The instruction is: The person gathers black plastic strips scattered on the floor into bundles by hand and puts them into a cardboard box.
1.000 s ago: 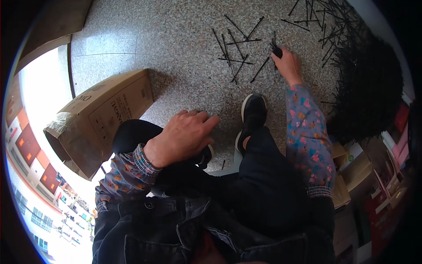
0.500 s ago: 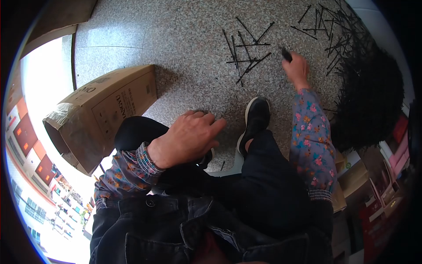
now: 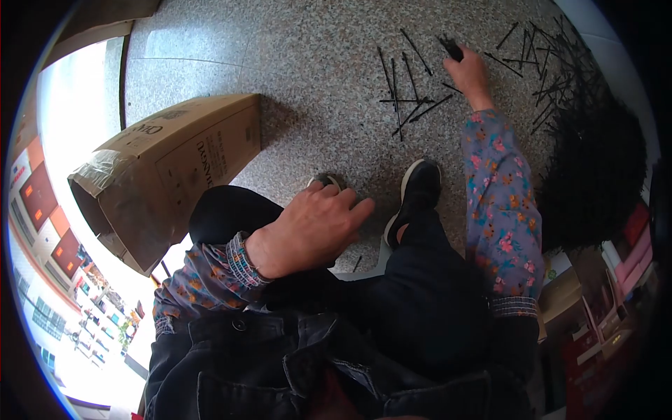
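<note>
Several thin black sticks (image 3: 395, 91) lie scattered on the speckled floor (image 3: 322, 63). My right hand (image 3: 467, 72) is just to their right, its fingers closed around a small black bundle (image 3: 450, 49) whose thin ends stick out past the fingertips. My left hand (image 3: 311, 227) is held above my lap near the left knee, back of the hand up and fingers curled inward; whatever its fingertips may hold is hidden. A large dark heap of similar black pieces (image 3: 595, 175) fills the right side, with loose ones along its upper edge.
An open cardboard box (image 3: 189, 154) lies on its side at the left, beside a bright doorway. My black shoes (image 3: 422, 185) are on the floor between the box and the heap. Boxes and red and pink items (image 3: 633, 245) stand at the lower right.
My right hand has moved up a little with the black bundle, and fewer sticks lie beside it. My left hand has shifted slightly right. The whole view has shifted a little.
</note>
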Tool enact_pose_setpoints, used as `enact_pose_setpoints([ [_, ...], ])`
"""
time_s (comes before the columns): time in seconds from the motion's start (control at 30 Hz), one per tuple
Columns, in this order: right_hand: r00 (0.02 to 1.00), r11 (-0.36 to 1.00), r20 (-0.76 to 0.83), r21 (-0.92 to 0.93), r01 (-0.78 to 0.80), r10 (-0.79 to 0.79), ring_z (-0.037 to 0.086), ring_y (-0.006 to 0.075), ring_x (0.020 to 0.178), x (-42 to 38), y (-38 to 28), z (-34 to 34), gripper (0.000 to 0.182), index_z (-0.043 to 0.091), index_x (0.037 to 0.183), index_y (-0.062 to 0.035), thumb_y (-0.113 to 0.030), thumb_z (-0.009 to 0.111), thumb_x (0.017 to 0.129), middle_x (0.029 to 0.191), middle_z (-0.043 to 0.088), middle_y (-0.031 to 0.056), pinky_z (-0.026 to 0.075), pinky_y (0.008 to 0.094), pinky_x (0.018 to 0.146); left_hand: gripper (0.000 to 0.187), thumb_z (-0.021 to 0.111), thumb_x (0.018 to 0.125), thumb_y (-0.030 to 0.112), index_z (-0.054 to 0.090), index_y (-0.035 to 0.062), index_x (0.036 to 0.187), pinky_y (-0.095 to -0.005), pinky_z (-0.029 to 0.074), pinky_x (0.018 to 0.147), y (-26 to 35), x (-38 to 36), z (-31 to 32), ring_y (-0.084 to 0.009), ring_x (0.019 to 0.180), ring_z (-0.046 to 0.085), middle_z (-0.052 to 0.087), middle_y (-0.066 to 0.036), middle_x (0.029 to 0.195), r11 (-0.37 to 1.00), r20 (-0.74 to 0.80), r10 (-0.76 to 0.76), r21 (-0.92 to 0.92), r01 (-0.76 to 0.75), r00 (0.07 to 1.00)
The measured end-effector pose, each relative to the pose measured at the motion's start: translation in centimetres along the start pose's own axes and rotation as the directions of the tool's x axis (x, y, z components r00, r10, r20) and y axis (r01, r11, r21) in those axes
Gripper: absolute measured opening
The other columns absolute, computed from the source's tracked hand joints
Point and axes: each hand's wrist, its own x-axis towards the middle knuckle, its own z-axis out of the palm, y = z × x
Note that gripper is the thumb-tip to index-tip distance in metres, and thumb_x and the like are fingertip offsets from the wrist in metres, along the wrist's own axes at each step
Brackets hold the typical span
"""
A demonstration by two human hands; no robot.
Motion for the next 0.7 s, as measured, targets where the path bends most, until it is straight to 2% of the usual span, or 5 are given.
enact_pose_setpoints([
  [0.07,0.995,0.996,-0.049,-0.031,0.089,-0.091,0.058,0.0388,0.08,-0.2,-0.4,0.1,0.037,0.06,0.107,-0.0135,-0.031,0.063,0.075,0.091,0.063,0.0156,0.048,0.0495,0.069,0.033,0.067,0.071,0.02,0.051,0.007,0.096,-0.0358,0.044,0.071,-0.1,0.0,0.0,-0.0252,0.08,0.058,0.056,-0.009,0.082,1.0,0.0,0.014,-0.009,-0.014,1.0],
  [0.2,0.822,0.751,0.219,-0.336,0.569,-0.525,0.059,0.0376,0.076,-0.2,-0.3,2.2,0.038,0.057,0.111,-0.0149,-0.026,0.064,0.076,0.088,0.064,0.0151,0.048,0.0485,0.067,0.032,0.067,0.071,0.02,0.051,0.0072,0.096,-0.0354,0.044,0.07,-0.2,-0.2,0.0,-0.0248,0.079,0.058,0.056,-0.008,0.081,1.0,-0.011,0.02,0.0,-0.02,1.0],
  [0.33,0.862,0.784,0.175,-0.359,0.506,-0.476,0.06,0.0367,0.079,-0.5,0.1,2.1,0.033,0.059,0.108,-0.0135,-0.02,0.063,0.076,0.089,0.063,0.0166,0.049,0.0477,0.067,0.03,0.066,0.072,0.02,0.051,0.0073,0.095,-0.035,0.044,0.069,-0.5,-0.5,-0.1,-0.0245,0.079,0.058,0.056,-0.008,0.081,1.0,-0.013,0.007,0.005,-0.007,1.0],
  [0.43,0.994,0.993,0.085,-0.091,0.074,-0.066,0.06,0.0367,0.08,-1.6,-1.6,1.1,0.029,0.061,0.098,-0.0062,-0.023,0.06,0.075,0.084,0.063,0.017,0.048,0.0459,0.065,0.03,0.066,0.072,0.02,0.051,0.0072,0.095,-0.0347,0.044,0.069,-0.5,-0.5,-0.2,-0.0244,0.079,0.058,0.056,-0.008,0.08,1.0,-0.023,0.012,0.006,-0.012,1.0],
  [0.7,0.993,0.986,0.114,-0.166,0.03,-0.011,0.06,0.0382,0.078,-2.9,-4.4,6.0,0.034,0.063,0.092,-0.0052,-0.033,0.062,0.072,0.078,0.063,0.0189,0.046,0.0472,0.065,0.04,0.067,0.071,0.019,0.05,0.0069,0.106,-0.0348,0.045,0.07,-0.4,-0.5,-0.2,-0.0242,0.08,0.058,0.054,-0.008,0.083,1.0,0.025,0.016,0.011,-0.016,1.0],
])
